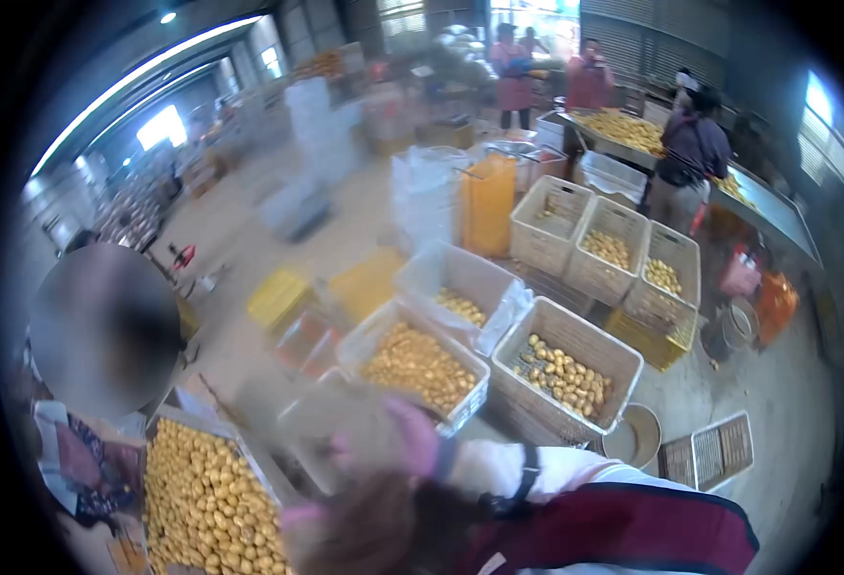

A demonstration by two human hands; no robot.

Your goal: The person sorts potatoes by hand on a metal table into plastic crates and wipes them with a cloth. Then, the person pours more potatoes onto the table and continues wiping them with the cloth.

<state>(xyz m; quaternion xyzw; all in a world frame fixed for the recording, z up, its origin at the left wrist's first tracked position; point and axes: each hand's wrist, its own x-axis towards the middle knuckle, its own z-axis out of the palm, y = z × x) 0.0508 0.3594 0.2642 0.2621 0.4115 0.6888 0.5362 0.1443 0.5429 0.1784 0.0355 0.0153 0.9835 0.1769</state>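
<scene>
My right hand [412, 436], in a pink glove, reaches left from a white sleeve with a dark strap and is smeared by motion. It overlaps a blurred greyish shape [321, 422]; I cannot tell whether the fingers grip it. Lower down, a pink patch of my left hand [302, 515] shows beside a bin of potatoes [213, 494], its fingers blurred and mostly hidden. Just beyond my right hand stands a white crate [484, 383] part-filled with potatoes [420, 369]. Another pale crate [633, 359] to its right holds fewer potatoes [566, 379].
More crates [606, 278] with potatoes line up toward the back right, near a metal sorting table [776, 213] where people work. A bucket [633, 436] and a slatted crate [724, 450] sit on the floor at right. Another person [86, 460] is at left, beside the bin.
</scene>
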